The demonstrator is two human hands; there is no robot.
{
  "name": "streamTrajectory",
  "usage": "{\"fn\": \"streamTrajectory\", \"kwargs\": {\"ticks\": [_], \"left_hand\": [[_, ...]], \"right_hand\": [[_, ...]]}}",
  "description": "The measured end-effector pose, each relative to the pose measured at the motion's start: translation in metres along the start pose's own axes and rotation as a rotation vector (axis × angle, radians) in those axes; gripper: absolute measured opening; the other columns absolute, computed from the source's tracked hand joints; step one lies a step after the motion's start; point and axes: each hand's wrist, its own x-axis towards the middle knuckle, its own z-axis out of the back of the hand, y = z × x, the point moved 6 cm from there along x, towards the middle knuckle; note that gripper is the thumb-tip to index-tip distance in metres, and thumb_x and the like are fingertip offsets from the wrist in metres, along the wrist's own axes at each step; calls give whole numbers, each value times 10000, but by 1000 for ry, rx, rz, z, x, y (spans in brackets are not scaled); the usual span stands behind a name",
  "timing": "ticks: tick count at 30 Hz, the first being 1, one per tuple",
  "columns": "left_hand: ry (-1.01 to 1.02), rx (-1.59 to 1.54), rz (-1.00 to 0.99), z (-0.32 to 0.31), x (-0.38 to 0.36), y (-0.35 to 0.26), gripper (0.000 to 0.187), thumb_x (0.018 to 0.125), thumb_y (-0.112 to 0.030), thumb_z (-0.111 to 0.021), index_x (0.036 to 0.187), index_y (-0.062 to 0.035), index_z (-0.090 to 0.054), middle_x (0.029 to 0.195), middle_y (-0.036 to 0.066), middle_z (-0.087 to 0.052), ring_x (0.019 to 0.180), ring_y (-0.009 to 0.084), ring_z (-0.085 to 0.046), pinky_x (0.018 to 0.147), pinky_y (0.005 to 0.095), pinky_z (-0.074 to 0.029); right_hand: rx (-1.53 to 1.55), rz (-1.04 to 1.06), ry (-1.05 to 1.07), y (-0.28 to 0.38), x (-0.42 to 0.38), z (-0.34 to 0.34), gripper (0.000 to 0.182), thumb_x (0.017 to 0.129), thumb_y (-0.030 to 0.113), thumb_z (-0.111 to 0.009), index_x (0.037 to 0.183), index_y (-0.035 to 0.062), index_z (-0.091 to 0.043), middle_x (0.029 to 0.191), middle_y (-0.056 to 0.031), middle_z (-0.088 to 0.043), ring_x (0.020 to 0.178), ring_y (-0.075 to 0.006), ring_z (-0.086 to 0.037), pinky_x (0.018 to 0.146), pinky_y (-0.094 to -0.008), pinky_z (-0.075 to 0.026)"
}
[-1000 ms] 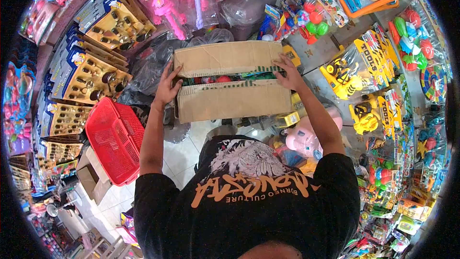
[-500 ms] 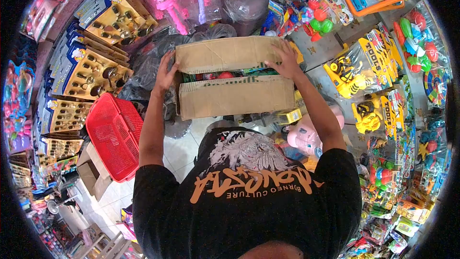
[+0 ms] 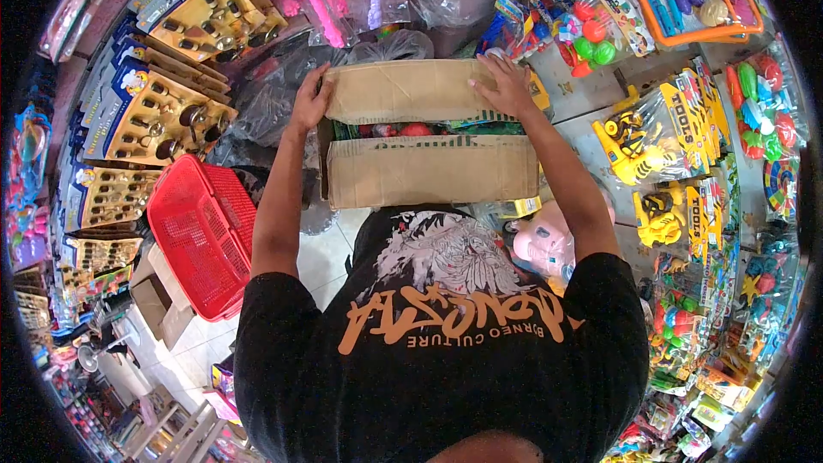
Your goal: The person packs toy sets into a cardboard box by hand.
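A brown cardboard box (image 3: 433,173) sits in front of my torso, its two top flaps partly folded over. Through the gap between them show red and green packaged items (image 3: 416,129). My left hand (image 3: 314,101) grips the far left corner of the box, fingers bent round its edge. At the far right corner my right hand (image 3: 506,88) holds the far flap (image 3: 403,90), thumb on top and fingers over the back edge. Part of each hand's fingertips is hidden behind the cardboard.
A red plastic basket (image 3: 206,236) stands left, beside an open carton (image 3: 159,304). Carded kitchen playsets (image 3: 163,120) line the left side. Dark plastic bags (image 3: 274,103) lie beyond the box. A pink toy (image 3: 549,244) and yellow tool toys (image 3: 634,146) are at right.
My left hand has slid farther along the box's left side to its far corner. The right hand stays at the far right corner. The whole view has shifted a little.
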Motion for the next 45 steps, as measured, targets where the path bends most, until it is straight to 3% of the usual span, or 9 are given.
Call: {"fn": "streamTrajectory", "kwargs": {"ticks": [1,8,10,17,20,22,27,38,45], "left_hand": [[3,1,-17,1,0,-4,395,900,-246,-508,1247,-57,-493,1231,168,-507,1179,284,-458,1001,357,-338],[16,-23,57,4,0,-13,408,906,-287,-495,1239,-51,-501,1212,162,-518,1147,269,-484,971,341,-363],[32,-31,92,5,-3,-13,411,914,-292,-479,1249,-55,-493,1233,166,-505,1165,273,-469,979,341,-353],[16,24,16,1,-19,-4,447,932,-229,-416,1344,-58,-385,1406,153,-341,1320,261,-287,1079,323,-206],[-17,-268,17,2,-41,-5,502,927,-254,-376,1397,-97,-301,1463,123,-243,1360,254,-200,1098,329,-150],[-86,-759,300,0,-66,-2,543,922,-303,-313,1417,-89,-249,1479,100,-211,1368,250,-175,1104,342,-131],[-122,-837,228,-11,-97,-9,590,918,-334,-274,1407,-8,-220,1476,118,-205,1364,248,-181,1107,342,-117],[-137,-269,195,1,-98,-40,501,955,-247,-329,1385,4,-267,1401,191,-329,1311,278,-302,1059,328,-229],[-128,53,-18,1,-93,-38,452,928,-169,-454,1348,-30,-360,1334,201,-424,1237,327,-405,1023,350,-297]], "right_hand": [[2,-20,33,2,2,0,648,778,559,-564,1280,157,-482,1351,-201,-387,1278,-390,-307,1028,-567,-219],[139,102,10,33,16,-23,630,803,533,-544,1294,146,-463,1344,-230,-378,1267,-421,-303,1027,-543,-248],[105,99,38,62,20,-33,586,825,529,-522,1288,175,-465,1420,-146,-308,1331,-332,-245,966,-702,-103],[97,363,142,201,15,-67,598,860,505,-468,1329,141,-399,1452,-128,-240,1371,-293,-140,1014,-658,-76],[121,424,129,234,16,-88,612,880,484,-438,1353,105,-349,1454,-123,-234,1373,-279,-134,1030,-637,-69],[171,458,86,250,17,-98,586,889,429,-436,1327,48,-358,1420,-153,-275,1356,-303,-166,1003,-674,-97],[154,503,101,277,18,-108,540,932,363,-358,1368,49,-303,1461,-113,-219,1367,-260,-159,1055,-598,-68],[72,528,88,271,21,-111,494,931,322,-380,1375,114,-321,1459,-108,-232,1361,-263,-178,1077,-554,-91],[23,343,78,178,-4,-76,511,916,352,-400,1375,139,-325,1448,-126,-248,1361,-279,-175,1065,-572,-107]]}}
